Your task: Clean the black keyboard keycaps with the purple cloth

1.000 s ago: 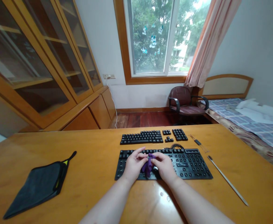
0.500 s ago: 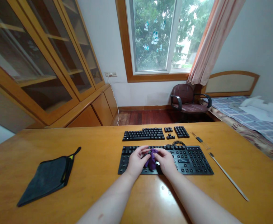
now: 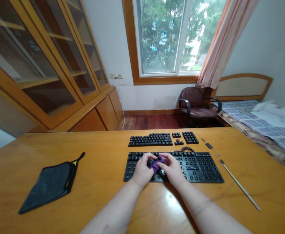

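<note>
Both hands pinch a small crumpled purple cloth point(image 3: 157, 165) above the middle of a black keyboard base point(image 3: 200, 167). My left hand point(image 3: 144, 170) is closed on the cloth's left side. My right hand point(image 3: 172, 168) grips its right side, thumb and fingers bent. Something small and partly white shows under the right hand, too hidden to name. Most keycaps are off the base, leaving bare switch posts; a row along its top edge still has caps. Behind the base, loose black keycaps point(image 3: 150, 139) lie set out in keyboard order.
To the right lie a wire keycap puller point(image 3: 209, 146) and a long thin brush point(image 3: 239, 185). A folded dark grey cloth point(image 3: 49, 182) with a loop rests on the left of the wooden table point(image 3: 100, 169). A cable point(image 3: 187, 149) is coiled behind the base.
The purple cloth has been bunched up and turned between the fingers, its hanging end now shorter. Both hands stay over the same part of the keyboard base.
</note>
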Demonstrator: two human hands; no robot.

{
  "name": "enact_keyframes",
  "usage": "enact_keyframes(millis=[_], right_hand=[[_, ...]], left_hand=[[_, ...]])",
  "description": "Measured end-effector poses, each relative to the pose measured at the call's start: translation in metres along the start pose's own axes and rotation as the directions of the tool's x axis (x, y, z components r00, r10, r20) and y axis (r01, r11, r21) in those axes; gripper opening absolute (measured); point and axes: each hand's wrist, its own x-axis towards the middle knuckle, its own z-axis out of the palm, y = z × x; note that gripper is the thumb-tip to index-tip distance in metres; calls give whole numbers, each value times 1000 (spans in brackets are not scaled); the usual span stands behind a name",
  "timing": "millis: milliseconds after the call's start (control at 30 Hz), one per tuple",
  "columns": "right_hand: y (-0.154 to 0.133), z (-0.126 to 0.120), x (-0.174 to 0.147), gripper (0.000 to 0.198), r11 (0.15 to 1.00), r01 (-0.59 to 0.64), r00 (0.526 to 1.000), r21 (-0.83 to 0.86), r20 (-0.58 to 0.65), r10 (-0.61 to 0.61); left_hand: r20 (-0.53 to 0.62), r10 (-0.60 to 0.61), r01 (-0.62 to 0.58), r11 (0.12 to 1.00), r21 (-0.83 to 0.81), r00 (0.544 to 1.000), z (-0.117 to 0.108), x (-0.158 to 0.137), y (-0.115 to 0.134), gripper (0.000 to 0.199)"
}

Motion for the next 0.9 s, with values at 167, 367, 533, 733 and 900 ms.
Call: enact_keyframes(millis=[167, 367, 533, 733, 900], right_hand=[[2, -2, 1, 38, 997, -37, 999, 65, 31, 35], [4, -6, 4, 30, 998, -23, 1000, 57, 16, 22], [0, -8, 4, 44, 995, -63, 995, 71, 81, 58], [2, -8, 4, 43, 984, -91, 994, 150, 71, 81], [2, -7, 4, 34, 994, -64, 998, 89, -8, 65]], left_hand=[[45, 0, 1, 1000, -30, 999, -4, 2, 3, 19], [35, -19, 21, 997, -78, 999, -2, 4, 5, 19], [66, -3, 9, 995, -95, 998, -1, 3, 4, 16], [71, 7, -1, 996, -89, 997, -2, 2, 6, 14], [45, -32, 39, 983, -178, 998, 0, 4, 5, 20]])
